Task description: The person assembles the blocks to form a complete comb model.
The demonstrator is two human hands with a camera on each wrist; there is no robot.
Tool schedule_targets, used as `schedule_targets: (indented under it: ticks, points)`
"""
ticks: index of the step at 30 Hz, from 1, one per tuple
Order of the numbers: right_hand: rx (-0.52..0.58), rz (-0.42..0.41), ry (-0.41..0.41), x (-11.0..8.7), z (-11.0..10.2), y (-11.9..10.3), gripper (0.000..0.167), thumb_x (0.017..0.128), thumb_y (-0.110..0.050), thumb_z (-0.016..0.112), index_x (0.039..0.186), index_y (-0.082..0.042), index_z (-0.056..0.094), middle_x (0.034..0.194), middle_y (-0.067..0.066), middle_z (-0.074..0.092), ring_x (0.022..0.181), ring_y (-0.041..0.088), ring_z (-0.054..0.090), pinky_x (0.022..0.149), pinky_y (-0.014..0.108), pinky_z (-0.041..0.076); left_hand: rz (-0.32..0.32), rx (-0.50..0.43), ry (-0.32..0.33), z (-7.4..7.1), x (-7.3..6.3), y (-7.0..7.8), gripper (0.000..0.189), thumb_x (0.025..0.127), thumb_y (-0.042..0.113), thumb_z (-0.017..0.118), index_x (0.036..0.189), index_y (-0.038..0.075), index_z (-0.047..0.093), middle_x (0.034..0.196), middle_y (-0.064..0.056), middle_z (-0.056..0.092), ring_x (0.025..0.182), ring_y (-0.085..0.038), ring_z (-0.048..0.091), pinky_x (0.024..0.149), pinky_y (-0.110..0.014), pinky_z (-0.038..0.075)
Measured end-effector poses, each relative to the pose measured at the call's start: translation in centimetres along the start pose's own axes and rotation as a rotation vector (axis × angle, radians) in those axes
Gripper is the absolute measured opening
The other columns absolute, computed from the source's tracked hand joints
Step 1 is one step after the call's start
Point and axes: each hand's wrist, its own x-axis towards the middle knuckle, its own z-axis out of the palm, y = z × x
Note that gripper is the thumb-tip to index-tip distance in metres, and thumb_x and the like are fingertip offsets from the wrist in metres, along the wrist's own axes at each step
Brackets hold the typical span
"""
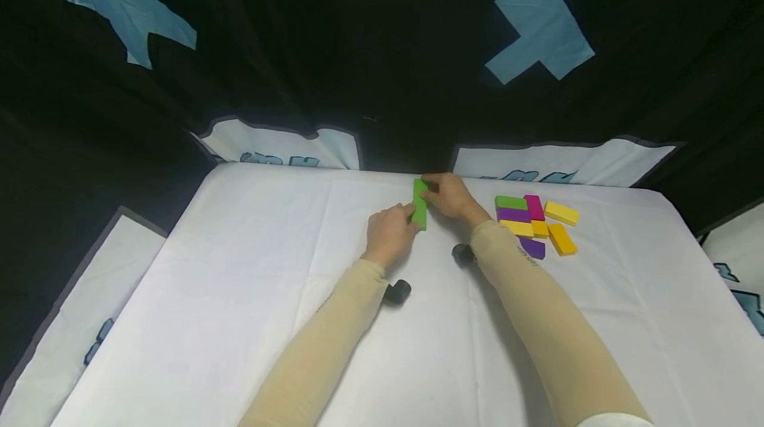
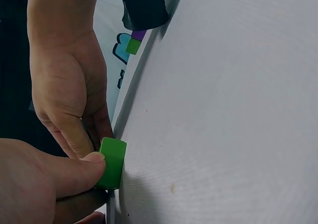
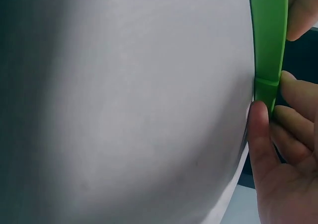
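Two green blocks stand end to end in a line on the white table, their ends meeting at a seam in the right wrist view. My left hand (image 1: pixel 389 235) pinches the nearer green block (image 1: pixel 420 217) between thumb and fingers. At the far end, my right hand (image 1: pixel 451 196) holds the farther green block (image 3: pixel 266 92) with its thumb on one side and fingers on the other. In the left wrist view the nearer block hides most of the farther one. Part of each hand's fingers is hidden behind the blocks.
Right of my right forearm lies a group of blocks: a green block (image 1: pixel 510 203), a purple block (image 1: pixel 514 215), a magenta block (image 1: pixel 534 207), and several yellow, orange and purple ones. A black curtain (image 1: pixel 406 102) hangs behind the table's back edge, close to the hands.
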Motion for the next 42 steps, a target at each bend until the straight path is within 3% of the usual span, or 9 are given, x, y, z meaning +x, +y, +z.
schedule_targets:
  ticks: [17,42]
  points:
    - [0.005,-0.027,-0.027,0.32,-0.05,0.54,0.048,0.101,-0.019,0.061,0.145,-0.002,0.052,0.147,0.019,0.052,0.136,0.035,0.048,0.116,0.048,0.035,-0.007,0.019,-0.006,0.01,0.1,-0.09,0.047,0.097,0.028,0.067,0.14,0.012,0.06,0.139,-0.013,0.06,0.13,-0.031,0.056,0.106,-0.049,0.044]
    - [0.034,-0.037,-0.04,0.16,-0.14,0.56,0.049,0.101,-0.021,0.062,0.146,-0.003,0.051,0.144,0.019,0.055,0.129,0.034,0.053,0.114,0.048,0.038,-0.021,0.017,-0.01,-0.02,0.03,0.11,0.047,0.097,0.029,0.067,0.14,0.012,0.059,0.14,-0.014,0.059,0.13,-0.032,0.056,0.108,-0.048,0.043]
